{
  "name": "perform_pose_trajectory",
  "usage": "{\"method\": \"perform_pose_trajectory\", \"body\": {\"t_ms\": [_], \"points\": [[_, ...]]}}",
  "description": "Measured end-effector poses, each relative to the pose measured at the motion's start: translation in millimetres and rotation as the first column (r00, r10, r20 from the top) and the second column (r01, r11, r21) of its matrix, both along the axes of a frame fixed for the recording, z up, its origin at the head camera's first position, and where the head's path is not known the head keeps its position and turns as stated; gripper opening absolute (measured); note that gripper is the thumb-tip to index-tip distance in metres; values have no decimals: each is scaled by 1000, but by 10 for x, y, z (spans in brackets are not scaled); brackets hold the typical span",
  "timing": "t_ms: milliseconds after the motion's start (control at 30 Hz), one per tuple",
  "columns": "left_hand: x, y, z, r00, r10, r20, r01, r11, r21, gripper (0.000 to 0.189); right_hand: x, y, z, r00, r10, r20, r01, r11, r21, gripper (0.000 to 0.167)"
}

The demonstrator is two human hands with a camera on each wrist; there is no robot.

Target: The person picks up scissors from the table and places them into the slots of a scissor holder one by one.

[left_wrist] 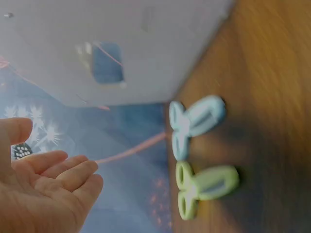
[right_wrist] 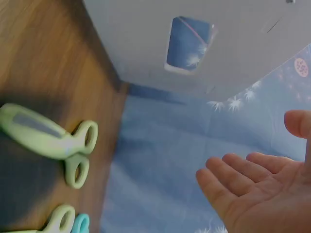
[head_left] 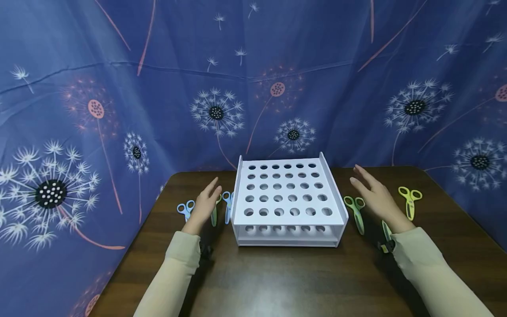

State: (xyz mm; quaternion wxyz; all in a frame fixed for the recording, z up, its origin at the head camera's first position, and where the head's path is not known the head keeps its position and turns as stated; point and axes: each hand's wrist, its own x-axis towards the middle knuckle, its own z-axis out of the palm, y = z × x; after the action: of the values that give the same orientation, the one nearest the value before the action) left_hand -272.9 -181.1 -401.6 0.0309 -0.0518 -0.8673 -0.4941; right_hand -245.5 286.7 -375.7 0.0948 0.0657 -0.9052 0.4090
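Observation:
A white rack with rows of round holes stands in the middle of the table. To its left hovers my left hand, fingers extended and holding nothing. My right hand is held out on the other side, also bare, its palm turned toward the rack. Near the left hand lie blue scissors, green scissors and another blue pair, partly covered by that hand. Green scissors and yellow scissors flank the right hand. Its wrist hides part of another green pair.
Each side wall of the rack has a cut-out, such as the one framed by the right wall. A blue dandelion-print cloth hangs right behind the brown wooden table. A turquoise handle loop shows low in the right wrist view.

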Motion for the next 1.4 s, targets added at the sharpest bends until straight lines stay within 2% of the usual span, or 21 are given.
{"method": "perform_pose_trajectory", "body": {"t_ms": [67,133,233,300,467,533,667,867,933,1033,1233,1400], "points": [[18,29,31,1000,0,2,0,993,115,56,-14,-48,7,1000,10,-4,-10,999,-46,66],[26,68,56,1000,-22,-7,23,974,223,56,-18,-90,19,1000,20,-4,-20,996,-92,65],[28,159,95,998,-65,-20,67,928,365,60,-16,-137,43,1000,23,-14,-25,989,-145,64],[34,219,113,995,-91,-27,94,898,430,62,-12,-161,62,999,33,-29,-38,982,-187,64],[53,306,86,990,-137,-44,141,867,478,62,-18,-200,86,995,92,-46,-101,962,-254,60],[52,321,53,985,-166,-49,168,854,492,62,-10,-201,90,996,90,-25,-94,966,-243,59],[46,339,-6,976,-213,-52,206,816,540,60,9,-205,90,996,84,41,-69,960,-272,59],[41,349,-59,973,-230,2,183,777,603,52,10,-252,42,993,90,72,-65,953,-297,58],[47,352,-64,975,-219,25,157,770,618,49,7,-265,23,991,92,95,-59,951,-303,59],[58,354,-65,976,-217,31,151,768,623,49,8,-277,3,985,98,142,-47,945,-324,61],[38,383,-76,982,-191,16,143,783,605,49,8,-272,-37,983,100,152,-49,950,-307,61],[26,386,-103,984,-177,13,137,800,584,47,34,-291,-75,978,86,188,-17,941,-339,63]]}}
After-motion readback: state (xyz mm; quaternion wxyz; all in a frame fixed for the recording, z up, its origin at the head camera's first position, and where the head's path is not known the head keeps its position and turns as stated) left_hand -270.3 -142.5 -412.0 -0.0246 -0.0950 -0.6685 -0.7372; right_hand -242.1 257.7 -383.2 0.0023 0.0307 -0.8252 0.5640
